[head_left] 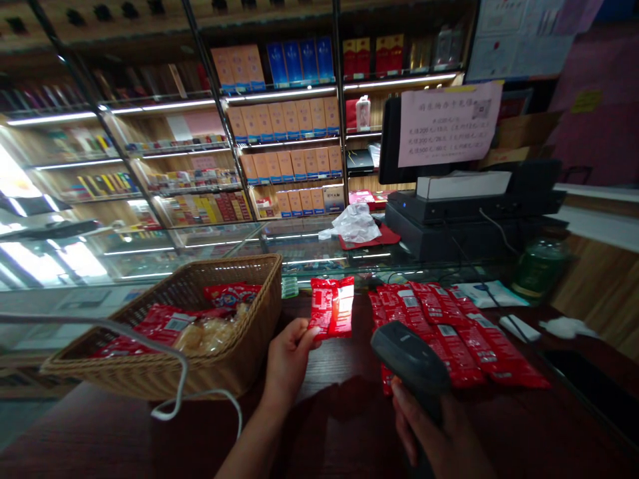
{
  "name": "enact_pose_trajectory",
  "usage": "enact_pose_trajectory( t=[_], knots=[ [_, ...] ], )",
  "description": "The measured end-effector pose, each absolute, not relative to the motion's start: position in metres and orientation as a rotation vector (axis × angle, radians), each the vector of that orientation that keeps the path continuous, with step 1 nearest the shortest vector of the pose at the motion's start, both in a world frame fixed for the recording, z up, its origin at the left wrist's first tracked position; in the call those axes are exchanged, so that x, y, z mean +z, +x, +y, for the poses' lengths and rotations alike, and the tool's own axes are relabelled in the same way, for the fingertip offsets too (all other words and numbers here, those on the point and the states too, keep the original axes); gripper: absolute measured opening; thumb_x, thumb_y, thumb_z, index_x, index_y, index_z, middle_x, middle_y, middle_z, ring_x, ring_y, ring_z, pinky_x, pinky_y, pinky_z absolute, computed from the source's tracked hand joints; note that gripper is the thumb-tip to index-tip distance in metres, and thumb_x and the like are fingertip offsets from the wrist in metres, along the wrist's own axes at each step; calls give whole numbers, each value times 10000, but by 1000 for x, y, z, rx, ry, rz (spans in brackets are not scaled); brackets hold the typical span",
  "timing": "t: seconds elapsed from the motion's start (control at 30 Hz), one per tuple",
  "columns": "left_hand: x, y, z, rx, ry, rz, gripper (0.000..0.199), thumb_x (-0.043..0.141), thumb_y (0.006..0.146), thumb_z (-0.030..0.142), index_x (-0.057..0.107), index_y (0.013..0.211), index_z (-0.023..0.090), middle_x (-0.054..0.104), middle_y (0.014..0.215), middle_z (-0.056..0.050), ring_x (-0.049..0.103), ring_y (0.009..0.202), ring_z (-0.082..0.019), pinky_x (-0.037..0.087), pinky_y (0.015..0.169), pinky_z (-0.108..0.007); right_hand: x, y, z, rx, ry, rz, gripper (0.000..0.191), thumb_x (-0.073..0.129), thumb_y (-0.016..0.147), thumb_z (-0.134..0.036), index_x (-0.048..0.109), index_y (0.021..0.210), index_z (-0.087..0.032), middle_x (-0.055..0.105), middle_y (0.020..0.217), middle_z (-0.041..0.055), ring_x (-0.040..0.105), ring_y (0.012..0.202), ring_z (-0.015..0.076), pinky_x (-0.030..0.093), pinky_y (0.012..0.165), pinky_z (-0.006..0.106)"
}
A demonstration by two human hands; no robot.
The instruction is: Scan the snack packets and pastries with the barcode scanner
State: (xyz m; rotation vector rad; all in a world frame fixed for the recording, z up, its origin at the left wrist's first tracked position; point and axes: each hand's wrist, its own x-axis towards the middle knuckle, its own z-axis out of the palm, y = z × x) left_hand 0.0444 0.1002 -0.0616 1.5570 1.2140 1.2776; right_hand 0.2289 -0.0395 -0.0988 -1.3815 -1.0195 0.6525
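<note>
My left hand (290, 356) pinches a small red snack packet (323, 307) by its lower edge and holds it up over the dark counter. Light falls on the packet's right side. My right hand (424, 426) is wrapped round the handle of a dark grey barcode scanner (412, 359), its head pointing toward the held packet. Behind the scanner lie several red packets (456, 349) in overlapping rows, some with barcodes facing up. Left of my left hand stands a wicker basket (259, 346) with more red packets (157, 326) and clear-wrapped pale food (207, 336) inside.
A white cable (182, 372) runs across the basket's front. A monitor (390, 143) with a paper sign stands on a black till (424, 233) at the back right. A green jar (539, 269) and a dark phone (594, 386) are on the right. Crumpled plastic (355, 223) lies on the glass case.
</note>
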Motion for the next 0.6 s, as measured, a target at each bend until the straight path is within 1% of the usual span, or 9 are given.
enact_pose_trajectory(
  t=[0.07,0.13,0.2,0.27,0.37,0.43,0.5,0.53,0.6],
  knots=[
    [-66,45,108,1231,1524,1217,190,661,764,337,619,665,180,624,621,32,572,643,-140,485,644,-234,-98,229,-34,864,-1321,-948,556,628,788,-755,664,700,-208,518,475,-19,481,441,146,442,522,280],
    [-74,49,121,1137,1470,1224,198,675,778,312,592,660,176,619,631,35,595,653,-140,513,649,-243,-99,230,-28,1020,-1227,-855,477,671,828,-657,594,714,-201,499,467,-48,454,416,115,399,475,244],
    [-83,58,136,1011,1401,1243,175,677,828,282,608,727,158,650,706,19,634,692,-146,547,669,-272,-104,230,-21,1076,-1155,-802,453,663,853,-627,569,757,-194,516,496,-49,448,410,107,367,433,226],
    [-93,70,152,885,1335,1278,152,649,899,286,649,915,134,691,884,-24,667,781,-161,574,709,-320,-110,231,-17,1084,-1141,-772,446,640,863,-632,569,807,-195,526,517,-48,436,394,109,343,398,223],
    [-104,93,170,728,1284,1336,298,612,945,325,611,1189,153,659,1150,-82,670,940,-202,583,793,-396,-117,231,-14,1069,-1137,-759,484,644,817,-684,587,780,-204,522,497,-38,428,371,123,345,380,241],
    [-108,107,177,638,1291,1359,339,611,944,333,592,1237,163,640,1208,-92,661,991,-222,579,826,-420,-121,231,-15,1063,-1150,-769,530,633,781,-733,581,680,-215,487,431,-31,418,342,137,349,369,262],
    [-107,116,181,559,1329,1369,340,611,943,334,593,1238,164,640,1210,-92,661,994,-224,578,829,-423,-123,232,-18,1064,-1163,-782,558,612,776,-758,575,613,-226,460,387,-23,414,319,153,360,362,283],
    [-105,117,181,528,1359,1377,338,610,944,334,594,1234,161,643,1203,-93,663,989,-222,579,826,-421,-124,233,-21,1063,-1162,-791,557,626,760,-764,591,612,-228,472,393,-16,424,319,160,375,365,295],
    [-96,113,179,507,1449,1396,326,606,948,335,599,1223,160,647,1194,-89,664,984,-217,578,827,-423,-127,235,-27,1056,-1145,-811,541,714,662,-775,651,673,-238,546,463,4,480,354,180,427,392,323]
  ],
)
